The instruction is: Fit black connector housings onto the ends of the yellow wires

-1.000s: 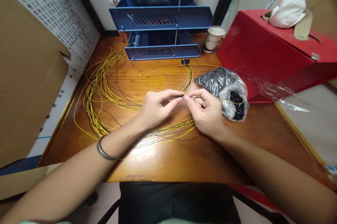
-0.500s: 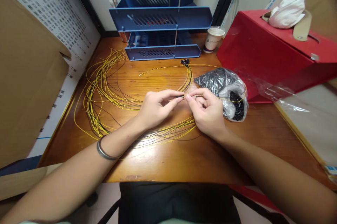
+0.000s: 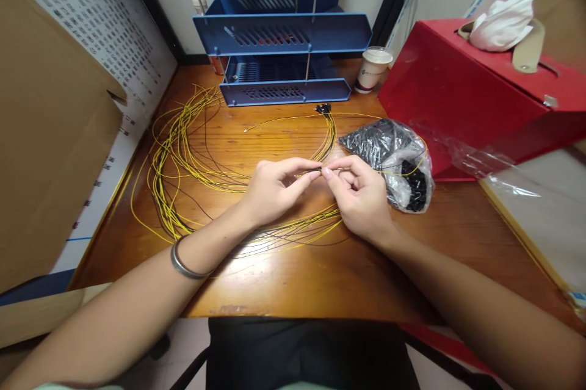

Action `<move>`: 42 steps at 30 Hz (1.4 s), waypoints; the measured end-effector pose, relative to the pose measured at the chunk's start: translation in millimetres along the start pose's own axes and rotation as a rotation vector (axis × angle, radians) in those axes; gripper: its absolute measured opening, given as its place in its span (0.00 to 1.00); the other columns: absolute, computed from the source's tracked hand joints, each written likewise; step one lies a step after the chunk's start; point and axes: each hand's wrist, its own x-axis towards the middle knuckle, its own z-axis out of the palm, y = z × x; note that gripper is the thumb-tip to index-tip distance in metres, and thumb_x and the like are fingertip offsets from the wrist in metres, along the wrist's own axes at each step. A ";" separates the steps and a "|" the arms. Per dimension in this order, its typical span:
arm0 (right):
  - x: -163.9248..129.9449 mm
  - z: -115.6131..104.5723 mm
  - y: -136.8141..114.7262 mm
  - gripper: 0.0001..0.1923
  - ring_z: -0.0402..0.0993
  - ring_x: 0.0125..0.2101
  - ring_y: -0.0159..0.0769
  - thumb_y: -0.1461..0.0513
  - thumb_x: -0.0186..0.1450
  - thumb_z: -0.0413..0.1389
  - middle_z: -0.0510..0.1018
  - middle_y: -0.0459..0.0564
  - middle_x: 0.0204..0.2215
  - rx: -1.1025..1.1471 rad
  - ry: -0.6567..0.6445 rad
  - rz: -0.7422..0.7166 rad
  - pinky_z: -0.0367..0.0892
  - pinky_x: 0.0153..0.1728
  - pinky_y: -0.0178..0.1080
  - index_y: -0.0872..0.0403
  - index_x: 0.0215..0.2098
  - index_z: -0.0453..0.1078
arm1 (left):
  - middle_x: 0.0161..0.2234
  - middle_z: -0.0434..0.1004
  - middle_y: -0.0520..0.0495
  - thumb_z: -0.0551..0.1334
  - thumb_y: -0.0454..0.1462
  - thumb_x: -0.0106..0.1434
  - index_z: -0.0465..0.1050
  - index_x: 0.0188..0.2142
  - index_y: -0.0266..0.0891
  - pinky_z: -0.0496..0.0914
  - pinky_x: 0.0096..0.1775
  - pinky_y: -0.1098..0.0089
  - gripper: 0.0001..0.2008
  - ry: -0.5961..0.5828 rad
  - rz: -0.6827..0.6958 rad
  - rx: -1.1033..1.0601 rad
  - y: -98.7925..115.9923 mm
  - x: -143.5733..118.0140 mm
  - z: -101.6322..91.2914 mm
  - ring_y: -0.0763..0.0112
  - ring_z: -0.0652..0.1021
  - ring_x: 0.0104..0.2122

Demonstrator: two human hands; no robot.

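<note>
**Seating a small connector on a thin wire end**

The left hand [image 3: 270, 191] pinches a tiny black plastic connector [image 3: 317, 168] between thumb and forefinger, its grip closed on the part. The right hand [image 3: 359, 191] meets it fingertip to fingertip, its grip closed on a thin yellow wire [image 3: 403, 173] that trails off to the right over the bag. Both are held just above the table, in the middle of the view.

To do this well, I would judge that the wire should be held close to its tip so it cannot buckle, lined up straight with the connector's opening, and pushed in with the heels of the hands braced for steadiness.

The worn orange-brown wooden table [image 3: 293, 274] carries a loose sprawl of yellow and black wires [image 3: 176, 164], a clear plastic bag of small black parts [image 3: 396, 155] and a white paper cup [image 3: 372, 69]. A blue stacked letter tray [image 3: 281, 33] stands at the back, a red box [image 3: 462, 91] to the right and a cardboard panel [image 3: 50, 152] to the left.
</note>
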 end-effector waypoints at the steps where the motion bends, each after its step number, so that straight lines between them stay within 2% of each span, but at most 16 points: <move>1: -0.3 0.4 -0.3 0.04 0.46 0.15 0.24 0.61 0.67 0.57 0.51 0.33 0.14 -0.006 -0.004 -0.003 0.44 0.19 0.33 0.54 0.35 0.70 | 0.33 0.86 0.46 0.65 0.39 0.65 0.83 0.42 0.37 0.72 0.28 0.77 0.10 0.001 0.004 0.001 0.1 0.3 0.1 0.74 0.80 0.24; 8: 1.7 -1.0 -1.7 0.05 0.46 0.15 0.24 0.60 0.67 0.58 0.51 0.33 0.13 -0.013 0.044 0.020 0.45 0.19 0.33 0.54 0.34 0.70 | 0.36 0.86 0.44 0.66 0.39 0.65 0.83 0.42 0.35 0.75 0.32 0.75 0.11 0.038 -0.050 -0.058 -1.7 0.4 1.2 0.71 0.83 0.28; 15: -0.2 0.7 -1.6 0.05 0.47 0.15 0.24 0.60 0.68 0.57 0.51 0.33 0.14 -0.012 -0.003 0.011 0.44 0.19 0.33 0.53 0.35 0.69 | 0.34 0.86 0.45 0.64 0.39 0.66 0.84 0.43 0.36 0.73 0.27 0.75 0.12 -0.035 -0.034 -0.046 1.8 -0.9 -0.7 0.71 0.81 0.25; 19: -1.7 0.2 -1.3 0.06 0.47 0.14 0.25 0.60 0.67 0.58 0.51 0.32 0.15 0.065 -0.001 0.013 0.44 0.19 0.33 0.51 0.40 0.65 | 0.30 0.85 0.46 0.61 0.42 0.69 0.83 0.45 0.35 0.71 0.26 0.75 0.16 0.012 -0.077 -0.107 1.4 -1.1 0.1 0.74 0.78 0.21; 21: -1.8 -0.6 -1.7 0.08 0.46 0.14 0.24 0.60 0.67 0.59 0.51 0.32 0.15 0.064 -0.033 -0.017 0.44 0.19 0.33 0.51 0.36 0.64 | 0.33 0.86 0.45 0.60 0.46 0.70 0.82 0.46 0.34 0.73 0.26 0.75 0.19 0.048 -0.119 -0.177 0.9 -0.5 0.5 0.75 0.78 0.20; 24: -1.5 -0.6 -2.0 0.10 0.48 0.15 0.24 0.60 0.66 0.60 0.51 0.33 0.14 -0.036 -0.156 -0.075 0.47 0.20 0.33 0.52 0.29 0.66 | 0.37 0.86 0.42 0.60 0.49 0.70 0.82 0.45 0.34 0.73 0.26 0.74 0.21 0.087 -0.147 -0.261 0.5 1.4 -0.1 0.76 0.77 0.19; 26: -1.5 0.5 -1.8 0.08 0.52 0.16 0.24 0.60 0.66 0.61 0.55 0.35 0.15 -0.061 -0.184 -0.060 0.51 0.21 0.33 0.53 0.30 0.70 | 0.33 0.86 0.44 0.61 0.50 0.69 0.83 0.43 0.35 0.72 0.25 0.75 0.20 0.106 -0.142 -0.270 0.2 2.5 -0.9 0.77 0.76 0.18; 29: -1.6 2.6 -1.9 0.09 0.58 0.18 0.25 0.57 0.65 0.62 0.66 0.38 0.17 0.004 -0.135 0.036 0.54 0.20 0.33 0.54 0.34 0.72 | 0.25 0.82 0.48 0.61 0.48 0.69 0.84 0.42 0.36 0.71 0.28 0.75 0.19 0.110 -0.127 -0.277 -0.3 2.5 -1.9 0.75 0.77 0.21; 33: -1.7 3.3 -4.7 0.11 0.70 0.21 0.29 0.55 0.63 0.64 0.78 0.46 0.24 0.150 -0.061 0.126 0.62 0.20 0.33 0.55 0.36 0.74 | 0.18 0.75 0.52 0.61 0.48 0.70 0.84 0.44 0.36 0.70 0.28 0.74 0.19 -0.021 -0.137 -0.316 0.0 0.2 -2.4 0.74 0.75 0.20; 36: -2.5 2.8 -7.4 0.10 0.78 0.25 0.33 0.57 0.62 0.65 0.83 0.51 0.29 0.226 -0.007 0.139 0.67 0.21 0.33 0.55 0.35 0.75 | 0.18 0.76 0.51 0.61 0.47 0.70 0.83 0.47 0.36 0.69 0.26 0.75 0.19 -0.094 -0.118 -0.343 1.6 -0.8 -3.6 0.75 0.74 0.19; 42: -3.1 3.3 -9.8 0.09 0.82 0.28 0.35 0.59 0.61 0.66 0.85 0.51 0.32 0.286 0.042 0.108 0.75 0.25 0.33 0.55 0.38 0.79 | 0.20 0.79 0.49 0.60 0.48 0.70 0.81 0.52 0.35 0.69 0.25 0.75 0.21 -0.120 -0.090 -0.337 4.2 -0.8 -4.8 0.74 0.77 0.20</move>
